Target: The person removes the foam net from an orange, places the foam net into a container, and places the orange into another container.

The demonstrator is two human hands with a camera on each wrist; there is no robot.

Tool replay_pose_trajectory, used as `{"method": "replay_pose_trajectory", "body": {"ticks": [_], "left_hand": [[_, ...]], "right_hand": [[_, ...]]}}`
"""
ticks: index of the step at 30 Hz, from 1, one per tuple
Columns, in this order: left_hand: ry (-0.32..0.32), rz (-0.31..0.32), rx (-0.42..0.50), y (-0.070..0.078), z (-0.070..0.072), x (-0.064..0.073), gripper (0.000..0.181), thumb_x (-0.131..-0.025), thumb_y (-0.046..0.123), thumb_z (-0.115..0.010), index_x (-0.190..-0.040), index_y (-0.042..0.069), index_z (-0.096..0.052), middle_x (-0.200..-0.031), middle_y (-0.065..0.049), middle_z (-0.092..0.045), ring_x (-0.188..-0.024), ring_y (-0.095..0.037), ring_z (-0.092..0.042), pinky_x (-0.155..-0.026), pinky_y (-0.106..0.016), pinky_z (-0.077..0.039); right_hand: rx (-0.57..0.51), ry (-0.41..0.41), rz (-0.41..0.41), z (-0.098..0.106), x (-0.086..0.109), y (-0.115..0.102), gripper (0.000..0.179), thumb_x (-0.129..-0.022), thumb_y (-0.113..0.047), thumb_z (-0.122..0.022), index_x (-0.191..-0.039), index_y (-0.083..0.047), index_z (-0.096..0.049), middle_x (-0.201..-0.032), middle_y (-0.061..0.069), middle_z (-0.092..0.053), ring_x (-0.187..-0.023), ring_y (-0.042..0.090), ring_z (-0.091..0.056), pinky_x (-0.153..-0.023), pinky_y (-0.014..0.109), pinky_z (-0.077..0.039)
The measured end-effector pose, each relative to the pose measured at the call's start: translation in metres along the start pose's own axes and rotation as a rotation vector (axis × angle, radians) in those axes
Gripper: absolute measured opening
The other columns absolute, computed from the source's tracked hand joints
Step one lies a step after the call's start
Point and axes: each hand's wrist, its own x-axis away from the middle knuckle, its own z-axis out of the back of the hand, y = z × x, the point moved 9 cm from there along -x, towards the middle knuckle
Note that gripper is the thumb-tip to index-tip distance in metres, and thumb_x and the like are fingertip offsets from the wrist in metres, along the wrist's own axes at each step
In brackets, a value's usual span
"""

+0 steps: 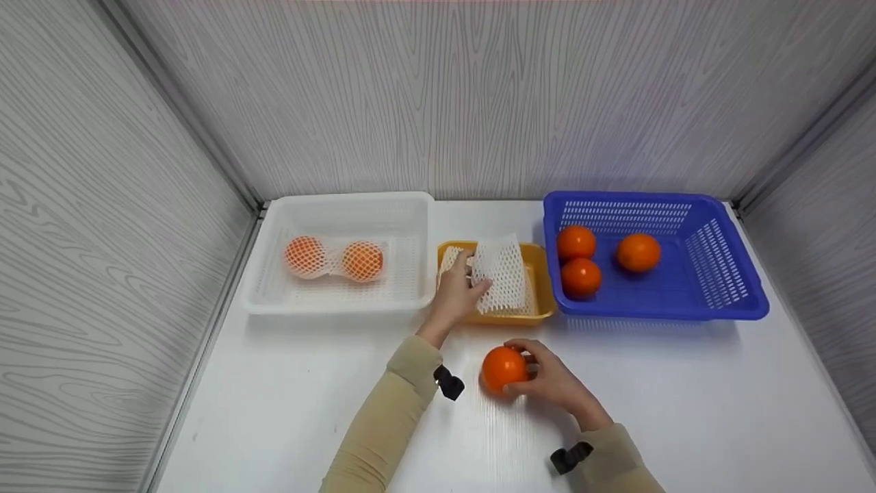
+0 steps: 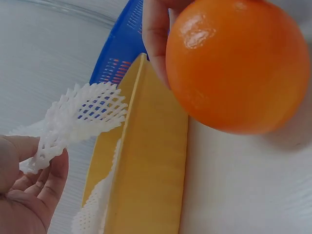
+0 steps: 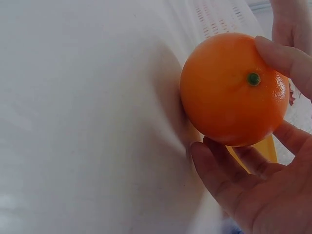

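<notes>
My left hand pinches a white foam net sleeve over the yellow basket; in the left wrist view the mesh sleeve sticks out beyond the thumb and fingers. More white netting lies inside that basket. In front of it, my right hand grips an orange between thumb and fingers, close over the white table. The right wrist view shows the green stem spot on the orange, with the fingers curled about its side.
At the left stands a white basket with two net-wrapped oranges in it. On the right, a blue basket holds three bare oranges. Grey wood-grain panels wall in the table.
</notes>
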Motion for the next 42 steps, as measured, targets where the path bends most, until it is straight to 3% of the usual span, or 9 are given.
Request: {"method": "replay_pose_trajectory", "body": {"ticks": [7, 11, 13, 18, 22, 27, 34, 37, 42], "left_hand": [[-0.014, 0.020, 0.063, -0.009, -0.008, -0.006, 0.055, -0.093, 0.012, -0.069, -0.141, 0.008, -0.043, -0.068, 0.000, -0.048, -0.062, -0.011, -0.048, -0.054, -0.025, -0.041], [-0.040, 0.034, 0.076, -0.012, -0.014, -0.009, 0.056, -0.091, 0.013, -0.071, -0.141, 0.010, -0.044, -0.078, -0.006, -0.059, -0.071, -0.015, -0.059, -0.061, -0.028, -0.050], [-0.049, 0.018, 0.004, -0.013, -0.016, -0.009, 0.059, -0.091, 0.014, -0.072, -0.143, 0.010, -0.043, -0.093, -0.010, -0.064, -0.082, -0.019, -0.063, -0.068, -0.031, -0.053], [-0.026, -0.092, -0.356, -0.009, -0.021, -0.007, 0.068, -0.086, 0.014, -0.077, -0.145, 0.009, -0.043, -0.124, -0.014, -0.053, -0.107, -0.025, -0.056, -0.086, -0.036, -0.051], [-0.015, -0.168, -0.538, -0.007, -0.025, -0.004, 0.051, -0.084, 0.014, -0.079, -0.130, 0.009, -0.060, -0.120, -0.011, -0.052, -0.106, -0.024, -0.053, -0.086, -0.035, -0.050], [-0.125, -0.200, -0.641, -0.011, -0.037, -0.003, 0.017, -0.095, 0.017, -0.065, -0.106, 0.010, -0.075, -0.103, -0.005, -0.066, -0.099, -0.021, -0.058, -0.088, -0.033, -0.048], [-0.296, -0.145, -0.636, -0.022, -0.047, 0.002, 0.029, -0.103, 0.023, -0.050, -0.114, 0.010, -0.073, -0.111, -0.008, -0.068, -0.106, -0.025, -0.060, -0.094, -0.037, -0.047], [-0.303, -0.130, -0.600, -0.022, -0.045, 0.003, 0.030, -0.103, 0.024, -0.050, -0.119, 0.009, -0.070, -0.116, -0.008, -0.066, -0.111, -0.026, -0.058, -0.098, -0.038, -0.046], [-0.250, -0.096, -0.526, -0.020, -0.037, 0.003, 0.032, -0.102, 0.026, -0.051, -0.124, 0.009, -0.067, -0.124, -0.009, -0.062, -0.118, -0.027, -0.055, -0.102, -0.039, -0.043]], "right_hand": [[-0.001, 0.006, -0.023, -0.001, 0.010, -0.031, 0.069, -0.073, -0.005, -0.084, -0.135, -0.004, -0.052, -0.130, 0.015, -0.052, -0.110, 0.037, -0.053, -0.095, 0.054, -0.045], [0.014, 0.015, -0.033, -0.001, 0.007, -0.018, 0.071, -0.073, -0.007, -0.085, -0.136, -0.006, -0.052, -0.132, 0.014, -0.051, -0.111, 0.036, -0.053, -0.095, 0.053, -0.045], [0.021, 0.019, -0.034, -0.001, 0.004, -0.009, 0.071, -0.073, -0.009, -0.086, -0.136, -0.009, -0.052, -0.132, 0.012, -0.051, -0.111, 0.034, -0.053, -0.095, 0.052, -0.046], [-0.002, 0.002, -0.003, -0.002, 0.001, -0.001, 0.071, -0.073, -0.016, -0.087, -0.135, -0.012, -0.053, -0.130, 0.011, -0.051, -0.109, 0.032, -0.054, -0.094, 0.050, -0.047], [-0.014, -0.005, 0.009, -0.002, 0.001, -0.001, 0.070, -0.073, -0.019, -0.088, -0.134, -0.014, -0.053, -0.129, 0.011, -0.051, -0.109, 0.032, -0.055, -0.095, 0.050, -0.047], [-0.008, 0.002, 0.001, -0.001, 0.002, -0.001, 0.071, -0.073, -0.020, -0.088, -0.134, -0.013, -0.053, -0.129, 0.011, -0.052, -0.109, 0.032, -0.054, -0.095, 0.049, -0.047], [-0.021, 0.016, 0.001, 0.000, 0.001, -0.001, 0.070, -0.073, -0.017, -0.088, -0.134, -0.012, -0.054, -0.129, 0.011, -0.052, -0.109, 0.031, -0.054, -0.094, 0.049, -0.047], [-0.020, 0.038, 0.003, 0.003, 0.001, -0.002, 0.068, -0.073, -0.017, -0.088, -0.133, -0.013, -0.055, -0.129, 0.010, -0.053, -0.108, 0.031, -0.055, -0.094, 0.048, -0.047], [-0.009, 0.076, 0.015, 0.015, 0.001, -0.008, 0.068, -0.073, -0.016, -0.087, -0.133, -0.011, -0.056, -0.128, 0.011, -0.054, -0.108, 0.032, -0.055, -0.093, 0.047, -0.049]]}}
